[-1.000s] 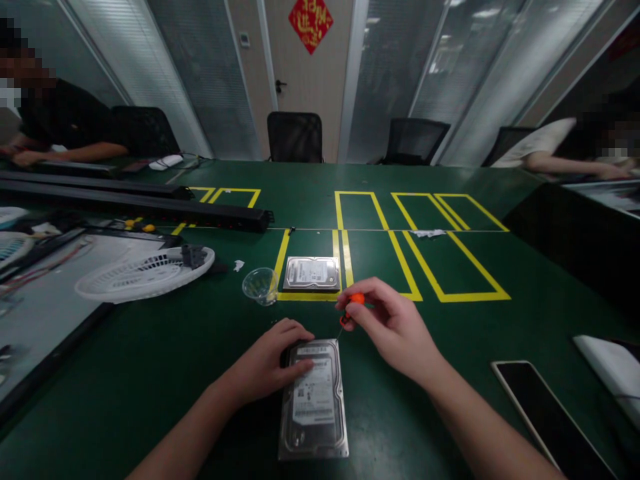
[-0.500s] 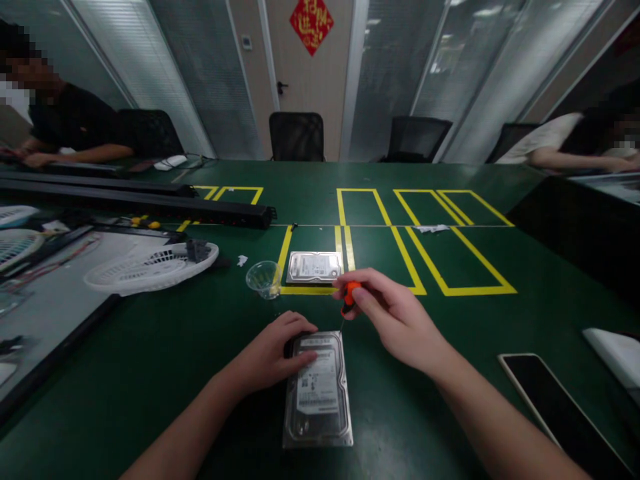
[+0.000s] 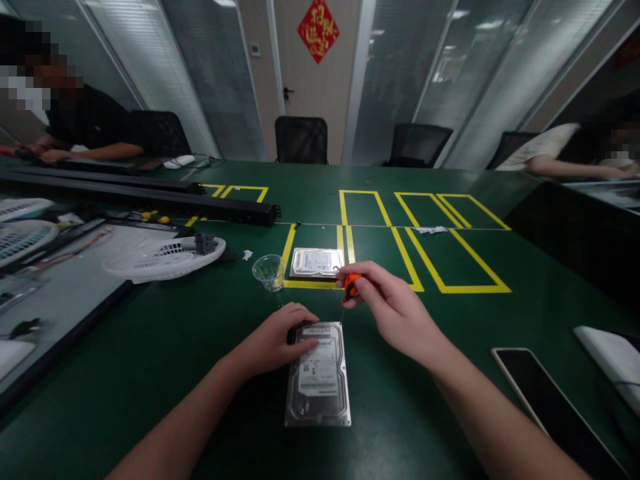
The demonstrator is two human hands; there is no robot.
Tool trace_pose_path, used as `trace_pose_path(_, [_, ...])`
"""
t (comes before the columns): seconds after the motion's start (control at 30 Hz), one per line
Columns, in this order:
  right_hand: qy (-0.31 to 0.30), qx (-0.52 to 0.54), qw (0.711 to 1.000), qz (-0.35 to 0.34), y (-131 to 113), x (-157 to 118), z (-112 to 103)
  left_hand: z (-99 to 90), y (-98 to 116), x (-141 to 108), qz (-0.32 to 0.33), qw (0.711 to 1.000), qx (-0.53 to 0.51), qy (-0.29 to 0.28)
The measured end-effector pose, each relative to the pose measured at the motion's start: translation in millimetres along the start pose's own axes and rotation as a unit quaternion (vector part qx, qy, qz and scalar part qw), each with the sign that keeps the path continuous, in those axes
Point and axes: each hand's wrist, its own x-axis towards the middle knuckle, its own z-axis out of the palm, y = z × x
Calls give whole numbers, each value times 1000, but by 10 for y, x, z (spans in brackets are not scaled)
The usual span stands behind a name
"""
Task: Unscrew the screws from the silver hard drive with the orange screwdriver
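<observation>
A hard drive (image 3: pixel 320 387) lies label side up on the green table in front of me. My left hand (image 3: pixel 285 337) grips its far left part, with the thumb across the label and the fingers over the far edge. Pinched in my right hand (image 3: pixel 393 307) is an orange and black screwdriver (image 3: pixel 352 288). Its thin shaft points down, and the tip meets the drive's far right corner, where a screw is too small to make out. Beyond my hands a second hard drive (image 3: pixel 315 261) rests inside a yellow taped outline, beside a clear plastic cup (image 3: pixel 270 272).
At right lies a phone (image 3: pixel 550 400), with a white object (image 3: pixel 610 360) beyond it. White fan-like guards (image 3: pixel 165 260) and long black bars (image 3: pixel 140 200) occupy the left side. One person (image 3: pixel 95 127) sits at far left, another (image 3: pixel 555 150) at far right.
The view has shifted slightly, so the whole scene sits a little differently in the frame. The screwdriver handle looks slightly turned in my right hand. Both hands keep their places on the drive and screwdriver.
</observation>
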Motion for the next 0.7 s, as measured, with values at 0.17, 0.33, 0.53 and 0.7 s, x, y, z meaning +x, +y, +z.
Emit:
trace_pose_path(0.17, [62, 35, 997, 6, 2, 21, 39, -8, 5, 1, 0, 1000, 0, -2])
trace_pose_path(0.33, [35, 12, 999, -7, -1, 44, 9, -14, 1, -1, -5, 1000, 2, -6])
trace_pose_path(0.53, [-9, 31, 999, -8, -12, 35, -43, -12, -4, 5, -4, 1000, 1, -5])
trace_pose_path(0.7, [55, 31, 998, 22, -48, 19, 1, -15, 3, -1, -10, 1000, -1, -8])
